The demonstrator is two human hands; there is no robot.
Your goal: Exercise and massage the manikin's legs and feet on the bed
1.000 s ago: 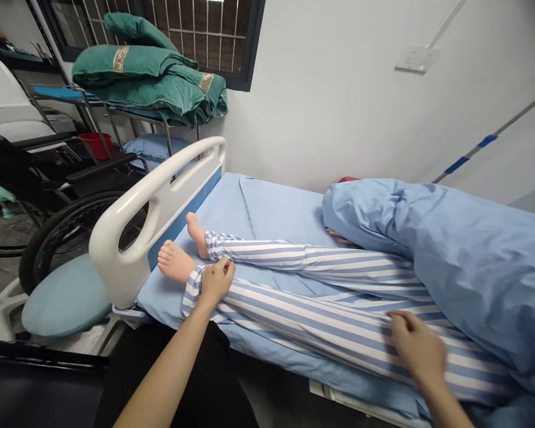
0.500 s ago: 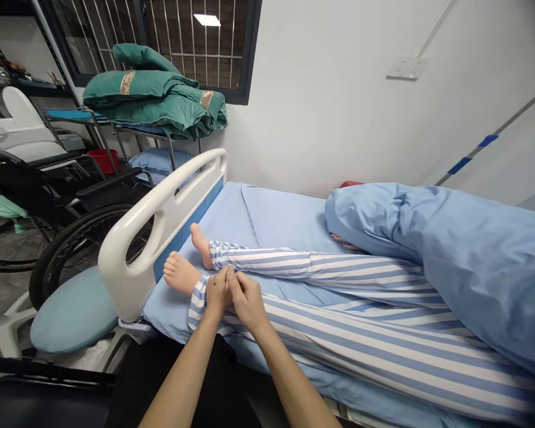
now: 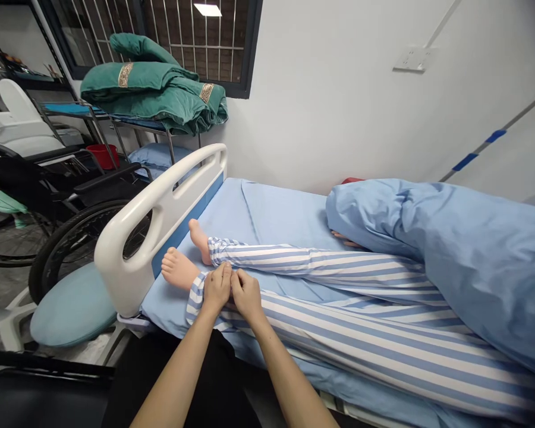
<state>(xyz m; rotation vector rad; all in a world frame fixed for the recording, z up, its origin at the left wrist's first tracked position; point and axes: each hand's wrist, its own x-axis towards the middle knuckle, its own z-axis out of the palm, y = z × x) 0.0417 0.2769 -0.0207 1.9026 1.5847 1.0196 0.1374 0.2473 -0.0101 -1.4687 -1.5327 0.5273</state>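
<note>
Striped pajama leg [image 3: 361, 351], left hand [image 3: 216, 289] and right hand [image 3: 246, 295] pinching it by the cuff, gold-banded green quilt [image 3: 151, 101]

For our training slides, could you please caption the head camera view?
Left hand and right hand meet on a striped pyjama leg by a bare foot on a hospital bed.

Two slender bare forearms [image 3: 172, 374] are seen at the 6 o'clock edge of the view, and each is ended by a narrow hand with tapering fingers. The left hand [image 3: 217, 289] is seen just left of centre, and the right hand [image 3: 247, 295] just beside it. A matte black fabric garment [image 3: 223, 386] is worn over the lap and is seen at 6 o'clock, between the forearms. Its cut is hidden, and only its soft, dark folds can be made out.
</note>
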